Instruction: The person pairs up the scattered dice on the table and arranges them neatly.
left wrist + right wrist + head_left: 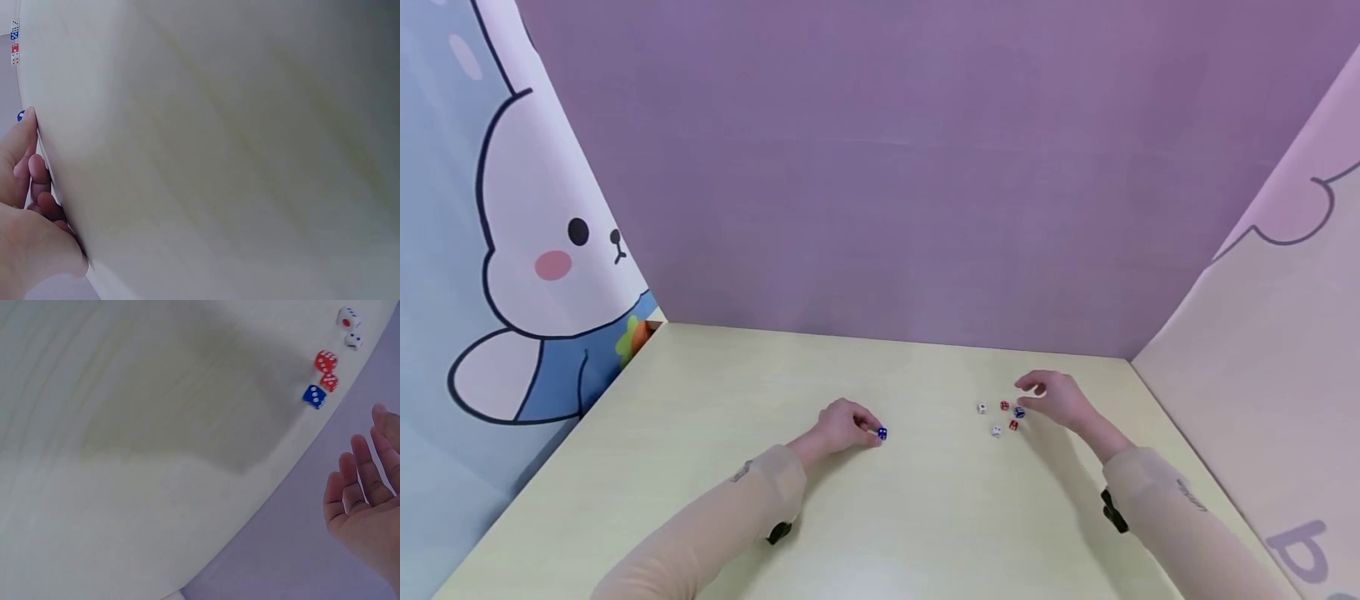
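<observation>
My left hand (844,425) pinches a blue die (882,433) between thumb and finger at the middle of the table. In the left wrist view that die (20,116) shows only partly past the fingertip. To the right, my right hand (1058,400) hovers with loosely bent fingers beside a second blue die (1018,412). The right wrist view shows the fingers apart from the dice and holding nothing. Close to this blue die lie two red dice, one farther back (1004,405) and one nearer (1013,425). Two white dice, one farther back (982,408) and one nearer (996,431), lie left of them.
The pale yellow table (925,517) meets a purple backdrop (887,183) at its far edge. A panel with a cartoon rabbit (557,208) stands along the left side, and a pale pink and white panel (1285,350) along the right.
</observation>
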### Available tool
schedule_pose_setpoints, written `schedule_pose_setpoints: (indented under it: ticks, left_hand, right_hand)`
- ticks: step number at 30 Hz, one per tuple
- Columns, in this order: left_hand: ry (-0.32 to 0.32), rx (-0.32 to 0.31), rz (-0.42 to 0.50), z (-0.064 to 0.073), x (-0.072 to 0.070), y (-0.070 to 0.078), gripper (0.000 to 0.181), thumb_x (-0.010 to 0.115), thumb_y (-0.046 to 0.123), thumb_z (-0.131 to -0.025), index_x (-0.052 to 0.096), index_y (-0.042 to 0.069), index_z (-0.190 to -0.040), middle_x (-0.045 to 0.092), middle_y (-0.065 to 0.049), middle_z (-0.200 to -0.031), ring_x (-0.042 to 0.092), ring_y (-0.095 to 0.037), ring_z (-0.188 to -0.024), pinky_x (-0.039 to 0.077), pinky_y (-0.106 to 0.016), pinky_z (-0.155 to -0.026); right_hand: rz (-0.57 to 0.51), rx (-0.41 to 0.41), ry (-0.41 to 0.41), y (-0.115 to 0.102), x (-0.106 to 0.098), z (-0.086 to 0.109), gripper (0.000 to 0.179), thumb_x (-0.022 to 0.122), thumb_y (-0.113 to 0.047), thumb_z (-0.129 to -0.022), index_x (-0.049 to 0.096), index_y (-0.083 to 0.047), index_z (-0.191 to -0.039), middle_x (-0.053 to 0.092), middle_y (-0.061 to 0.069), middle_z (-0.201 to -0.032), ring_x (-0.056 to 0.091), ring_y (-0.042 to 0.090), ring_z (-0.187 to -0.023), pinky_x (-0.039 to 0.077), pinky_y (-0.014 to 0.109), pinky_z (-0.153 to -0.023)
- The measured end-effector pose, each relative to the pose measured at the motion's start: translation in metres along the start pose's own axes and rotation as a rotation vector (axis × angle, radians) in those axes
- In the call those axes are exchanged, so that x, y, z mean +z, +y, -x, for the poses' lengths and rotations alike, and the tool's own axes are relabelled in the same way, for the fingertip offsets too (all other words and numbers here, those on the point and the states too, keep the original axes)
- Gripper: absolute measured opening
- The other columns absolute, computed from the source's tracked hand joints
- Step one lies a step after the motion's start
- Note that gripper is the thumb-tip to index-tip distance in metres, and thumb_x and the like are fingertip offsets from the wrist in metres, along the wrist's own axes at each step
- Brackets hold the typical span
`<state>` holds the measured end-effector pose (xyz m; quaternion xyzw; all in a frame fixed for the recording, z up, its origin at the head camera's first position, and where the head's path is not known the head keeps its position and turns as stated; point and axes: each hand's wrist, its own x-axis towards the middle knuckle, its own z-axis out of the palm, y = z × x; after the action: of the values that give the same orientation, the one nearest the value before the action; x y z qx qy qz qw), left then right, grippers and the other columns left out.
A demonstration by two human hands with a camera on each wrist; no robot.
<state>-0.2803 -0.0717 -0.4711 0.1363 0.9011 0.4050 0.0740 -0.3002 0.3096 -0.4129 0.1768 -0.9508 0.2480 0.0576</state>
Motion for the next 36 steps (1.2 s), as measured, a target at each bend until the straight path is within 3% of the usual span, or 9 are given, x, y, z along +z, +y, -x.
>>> schedule_pose_setpoints:
  ticks: [5,13,24,36]
  left_hand:
    - [-0.009,-0.003,0.008,0.0,0.0,-0.001,0.017,0.084,0.025,-0.07,0.075,0.02,-0.083,0.06,0.008,-0.072,0.05,-0.01,-0.07,0.035,-0.029,-0.071]
    - [-0.014,-0.018,0.007,0.0,-0.001,-0.002,0.017,0.084,0.025,-0.07,0.075,0.02,-0.084,0.059,0.007,-0.072,0.05,-0.01,-0.069,0.035,-0.029,-0.071]
    - [-0.013,-0.015,0.002,0.0,-0.002,0.0,0.017,0.084,0.025,-0.07,0.075,0.021,-0.084,0.059,0.008,-0.072,0.05,-0.01,-0.069,0.033,-0.031,-0.073]
    - [-0.016,-0.013,-0.013,0.002,-0.003,0.002,0.017,0.083,0.025,-0.07,0.075,0.02,-0.083,0.059,0.008,-0.071,0.049,-0.009,-0.069,0.031,-0.031,-0.075]
  right_hand:
    - [0.012,0.044,-0.016,0.012,0.004,0.002,0.028,0.07,-0.008,-0.082,0.065,0.004,-0.107,0.066,0.02,-0.102,0.059,0.032,-0.088,0.046,0.039,-0.076]
    - [-0.016,0.17,-0.12,0.026,0.014,0.001,0.025,0.066,-0.006,-0.084,0.064,0.0,-0.108,0.065,0.015,-0.101,0.057,0.023,-0.084,0.048,0.035,-0.072]
    - [-0.033,0.151,-0.127,0.03,0.023,0.002,0.011,0.069,-0.005,-0.081,0.068,-0.005,-0.092,0.067,0.006,-0.088,0.058,0.018,-0.078,0.048,0.032,-0.07]
    - [-0.032,0.147,-0.148,0.027,0.023,0.01,0.012,0.07,-0.008,-0.081,0.067,-0.004,-0.092,0.064,0.004,-0.083,0.054,0.016,-0.073,0.045,0.028,-0.065]
